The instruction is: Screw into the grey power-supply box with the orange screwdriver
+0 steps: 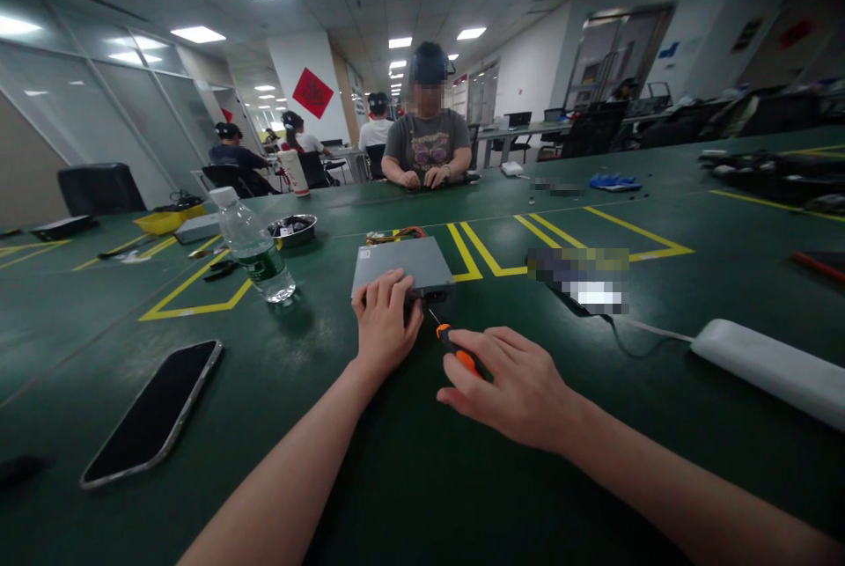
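Note:
A grey metal computer power supply (413, 260) lies flat on the green table in front of me, with a bundle of coloured cables (396, 235) at its far side. My left hand (386, 315) grips its near left part, fingers over the top and thumb down by the near face. In my right hand (505, 381) is an orange and black screwdriver (455, 349), held by its handle. Its thin shaft points up and left to the near face of the power supply, beside a dark socket (436, 294). Whether the tip touches a screw is too small to tell.
To the left stand a water bottle (254, 251), a metal bowl (295, 233) and a phone (155, 416). A lit phone (581, 284) and a white power strip (769, 368) with a cable lie right. Across the table sits a person (428, 139), both hands on a dark object.

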{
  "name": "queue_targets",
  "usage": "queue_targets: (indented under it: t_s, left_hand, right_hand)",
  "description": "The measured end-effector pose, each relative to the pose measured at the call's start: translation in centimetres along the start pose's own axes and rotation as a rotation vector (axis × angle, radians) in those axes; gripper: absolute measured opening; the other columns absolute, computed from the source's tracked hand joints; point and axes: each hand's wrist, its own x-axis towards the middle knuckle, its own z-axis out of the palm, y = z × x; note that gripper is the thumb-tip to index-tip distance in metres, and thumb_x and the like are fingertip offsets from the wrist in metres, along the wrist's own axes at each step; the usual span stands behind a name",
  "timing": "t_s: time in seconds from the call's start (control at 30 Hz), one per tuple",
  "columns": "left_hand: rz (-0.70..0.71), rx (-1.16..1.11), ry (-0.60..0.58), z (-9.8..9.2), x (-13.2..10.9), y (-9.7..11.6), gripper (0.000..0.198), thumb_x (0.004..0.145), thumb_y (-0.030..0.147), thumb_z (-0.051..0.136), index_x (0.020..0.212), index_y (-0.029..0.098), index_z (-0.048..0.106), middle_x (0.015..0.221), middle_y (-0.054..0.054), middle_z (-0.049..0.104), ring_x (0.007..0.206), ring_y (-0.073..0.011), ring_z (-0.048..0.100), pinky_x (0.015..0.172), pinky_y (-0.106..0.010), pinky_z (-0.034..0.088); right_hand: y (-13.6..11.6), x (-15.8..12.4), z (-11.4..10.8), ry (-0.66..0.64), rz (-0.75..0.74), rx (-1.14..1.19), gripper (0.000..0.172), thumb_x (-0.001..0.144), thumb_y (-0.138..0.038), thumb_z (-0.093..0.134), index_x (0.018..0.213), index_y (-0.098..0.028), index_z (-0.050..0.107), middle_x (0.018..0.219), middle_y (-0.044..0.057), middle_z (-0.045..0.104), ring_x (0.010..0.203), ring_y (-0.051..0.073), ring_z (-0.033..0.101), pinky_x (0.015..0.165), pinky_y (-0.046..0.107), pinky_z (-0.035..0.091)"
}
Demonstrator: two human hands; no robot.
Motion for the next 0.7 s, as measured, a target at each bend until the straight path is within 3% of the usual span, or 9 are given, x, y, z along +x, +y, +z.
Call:
queue_targets:
  t_s: [0.17, 0.3, 0.4, 0.57, 0.7]
  left_hand:
    - [0.009, 0.01, -0.005, -0.1, 0.1, 0.0, 0.028, 0.084, 0.029, 0.048, 0.111, 0.023, 0.052, 0.121, -0.006, 0.056, 0.112, -0.0238, 0.046, 0.095, -0.043, 0.026]
    - [0.001, -0.002, -0.009, -0.1, 0.1, 0.0, 0.029, 0.083, 0.028, 0.049, 0.111, 0.023, 0.052, 0.12, -0.006, 0.057, 0.112, -0.0241, 0.046, 0.095, -0.044, 0.026]
    - [-0.005, -0.015, -0.002, -0.1, 0.1, 0.1, 0.029, 0.082, 0.027, 0.05, 0.111, 0.024, 0.052, 0.119, -0.007, 0.057, 0.112, -0.0243, 0.047, 0.095, -0.044, 0.026]
    - [-0.001, -0.008, -0.001, -0.1, 0.1, 0.1, 0.029, 0.082, 0.027, 0.05, 0.111, 0.024, 0.052, 0.12, -0.007, 0.057, 0.112, -0.0247, 0.047, 0.095, -0.045, 0.026]
    - [-0.002, 0.002, -0.012, -0.1, 0.1, 0.0, 0.028, 0.083, 0.028, 0.05, 0.11, 0.023, 0.051, 0.121, -0.006, 0.056, 0.113, -0.0239, 0.046, 0.095, -0.043, 0.026]
  right_hand:
    - [-0.4, -0.3, 0.6, -0.035, -0.06, 0.065, 0.017, 0.089, -0.013, 0.042, 0.104, -0.014, 0.048, 0.098, 0.014, 0.062, 0.08, 0.017, 0.062, 0.072, 0.031, 0.05]
    - [0.6, -0.1, 0.4, 0.07, -0.013, 0.036, 0.006, 0.089, -0.019, 0.051, 0.094, -0.016, 0.05, 0.085, 0.008, 0.064, 0.07, 0.014, 0.062, 0.064, 0.025, 0.05]
    - [1.3, 0.1, -0.2, 0.063, 0.05, 0.008, 0.011, 0.089, -0.026, 0.05, 0.086, -0.016, 0.051, 0.079, 0.006, 0.063, 0.067, 0.015, 0.061, 0.06, 0.026, 0.049]
    - [0.5, -0.2, -0.5, -0.004, 0.076, -0.027, 0.012, 0.085, -0.019, 0.045, 0.091, -0.014, 0.053, 0.094, 0.013, 0.062, 0.083, 0.022, 0.062, 0.07, 0.035, 0.051]
    - [0.1, -0.6, 0.2, 0.038, 0.01, -0.016, 0.015, 0.087, -0.01, 0.044, 0.101, -0.013, 0.049, 0.098, 0.012, 0.063, 0.085, 0.018, 0.062, 0.074, 0.031, 0.051]
